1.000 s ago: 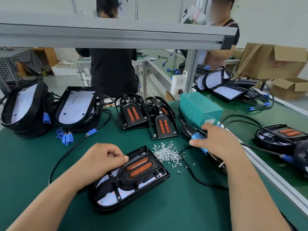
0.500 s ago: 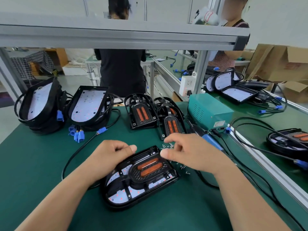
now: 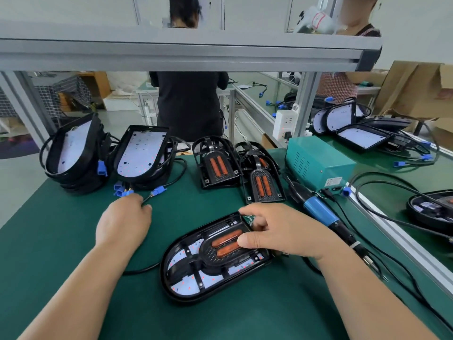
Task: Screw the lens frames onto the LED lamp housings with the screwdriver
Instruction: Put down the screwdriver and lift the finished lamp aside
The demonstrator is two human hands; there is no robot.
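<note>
A black LED lamp housing point(image 3: 186, 288) lies on the green mat in front of me. A black lens frame point(image 3: 220, 256) with two orange strips sits in it. My right hand point(image 3: 282, 231) grips the housing's far end, fingers curled over its rim and thumb pressing on the lens frame. My left hand point(image 3: 122, 222) is left of the housing and pinches the black cable point(image 3: 147, 201) just below its blue connector point(image 3: 158, 191). The blue-handled electric screwdriver point(image 3: 318, 212) lies on the mat to the right of my right hand, touched by neither hand. The loose screws are hidden behind my right hand.
Two stacks of housings point(image 3: 73, 153) stand at the back left, and loose lens frames point(image 3: 264, 185) lean mid-table. A green power box point(image 3: 318, 163) sits back right, with cables trailing along the aluminium rail point(image 3: 404, 244). Two people stand behind the bench.
My right hand let go of the screwdriver and moved left onto the housing's far end. My left hand left the housing and went up-left to the cable.
</note>
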